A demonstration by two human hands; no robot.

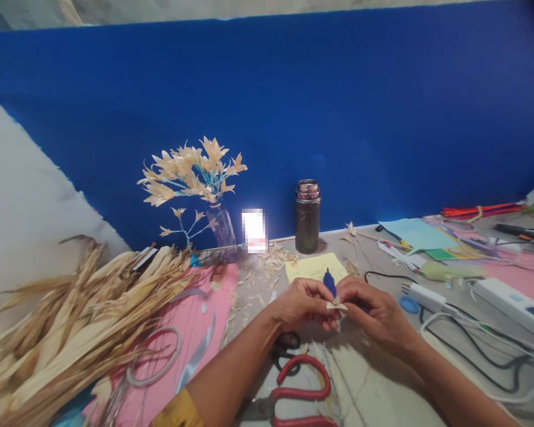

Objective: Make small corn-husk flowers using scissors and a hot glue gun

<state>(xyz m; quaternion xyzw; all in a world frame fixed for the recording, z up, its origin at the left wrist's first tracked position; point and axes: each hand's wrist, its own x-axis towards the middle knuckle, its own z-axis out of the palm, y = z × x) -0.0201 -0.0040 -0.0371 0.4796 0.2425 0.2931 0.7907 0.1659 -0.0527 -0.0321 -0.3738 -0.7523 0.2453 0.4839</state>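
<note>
Blue backdrop behind the cluttered table (382, 379); over it my left hand (303, 303) and right hand (374, 311) pinch a small dry husk flower (337, 306) and a blue stem (330, 282). It looks featherlight, brittle, easily torn, so I hold its base.

We pinch a small dried-husk flower piece (337, 305) between the fingers of our left hand (303, 303) and right hand (374, 309), a blue stem (330, 283) rising between them. Red-handled scissors (299, 390) lie on the table (374, 385) just below; a husk pile (71, 323) sits left, beside a husk-flower vase (222, 228).
</note>
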